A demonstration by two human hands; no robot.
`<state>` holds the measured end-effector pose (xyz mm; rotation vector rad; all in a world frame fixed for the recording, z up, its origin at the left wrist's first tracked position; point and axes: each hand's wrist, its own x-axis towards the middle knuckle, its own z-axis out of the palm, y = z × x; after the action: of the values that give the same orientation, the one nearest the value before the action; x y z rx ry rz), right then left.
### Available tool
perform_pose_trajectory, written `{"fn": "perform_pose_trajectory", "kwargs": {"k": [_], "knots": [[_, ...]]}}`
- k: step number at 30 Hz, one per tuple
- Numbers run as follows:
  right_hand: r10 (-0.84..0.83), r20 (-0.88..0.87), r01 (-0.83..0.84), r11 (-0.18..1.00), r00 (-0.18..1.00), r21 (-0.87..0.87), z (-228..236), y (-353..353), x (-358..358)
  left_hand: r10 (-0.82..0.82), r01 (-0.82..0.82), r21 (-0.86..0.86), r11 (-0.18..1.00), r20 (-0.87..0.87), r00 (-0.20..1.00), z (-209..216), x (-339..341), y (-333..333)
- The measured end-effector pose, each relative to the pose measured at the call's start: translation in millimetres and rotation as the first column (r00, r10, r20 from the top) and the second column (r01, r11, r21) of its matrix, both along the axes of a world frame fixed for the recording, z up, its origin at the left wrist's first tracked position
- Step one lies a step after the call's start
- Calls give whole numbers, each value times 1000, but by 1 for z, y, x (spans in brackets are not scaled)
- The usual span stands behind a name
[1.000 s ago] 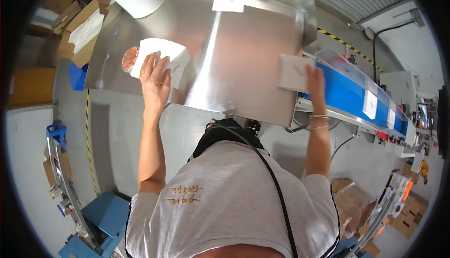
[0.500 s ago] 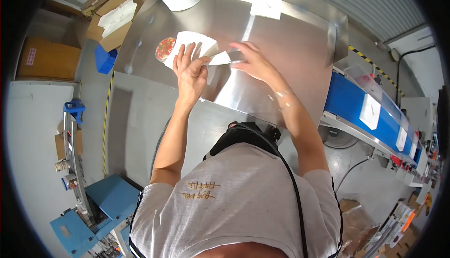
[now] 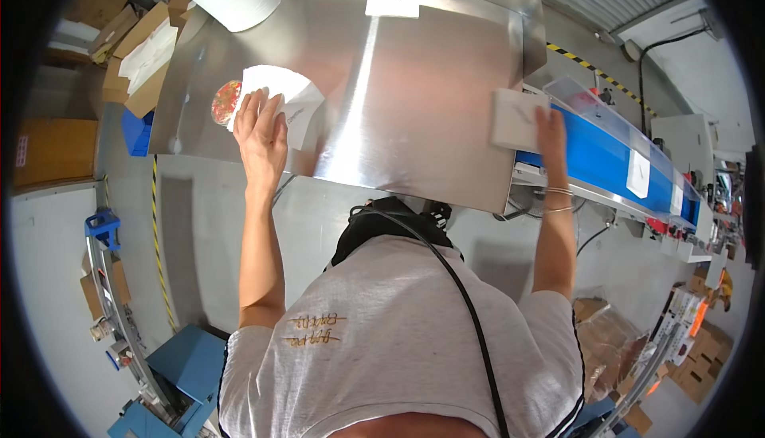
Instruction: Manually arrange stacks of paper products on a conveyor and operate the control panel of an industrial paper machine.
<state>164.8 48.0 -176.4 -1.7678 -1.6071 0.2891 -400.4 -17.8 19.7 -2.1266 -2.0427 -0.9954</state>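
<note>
On the left of the metal table, a fanned stack of thin white packets (image 3: 298, 97) lies under my left hand (image 3: 261, 137). The fingers of that hand are stretched out over the stack's near left side. Partly covered by the stack is a round red thing with yellowish specks (image 3: 225, 103). Far to the right, my right hand (image 3: 551, 139), smeared by motion, is closed on the edge of a flat white packet (image 3: 514, 119). This packet is at the table's right edge, where the blue conveyor belt begins; whether it touches either is unclear.
More white packets (image 3: 638, 174) lie along the blue conveyor belt (image 3: 594, 151), beside a clear guard. A large white roll (image 3: 239, 0) stands at the table's back left. Near the back edge lies a white sheet (image 3: 393, 4). An open cardboard box (image 3: 143, 64) is off the left side.
My right hand has swung right from beside the stack to the conveyor, carrying a white packet. My left hand stays at the stack, its fingers now lying flatter. The whole view has shifted.
</note>
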Motion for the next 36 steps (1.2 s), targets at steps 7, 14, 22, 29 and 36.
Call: {"fn": "perform_pose_trajectory", "kwargs": {"k": [7,14,22,29,36], "knots": [[-551,648,499,817,526,290,119,-28,-25,-21,24,61,998,-55,998,-7,-5,-2],[644,-345,-690,723,683,-17,163,6,-294,-45,59,122,991,-117,992,-12,-12,-6],[775,-450,-828,547,444,125,127,40,-372,43,-38,43,998,-107,993,0,-18,0],[55,-714,-383,871,698,-307,94,13,-243,93,-88,-51,995,99,991,6,-18,9],[-29,-233,-29,971,972,-239,116,-52,-106,26,-8,-91,996,202,979,-3,97,-8]]}}
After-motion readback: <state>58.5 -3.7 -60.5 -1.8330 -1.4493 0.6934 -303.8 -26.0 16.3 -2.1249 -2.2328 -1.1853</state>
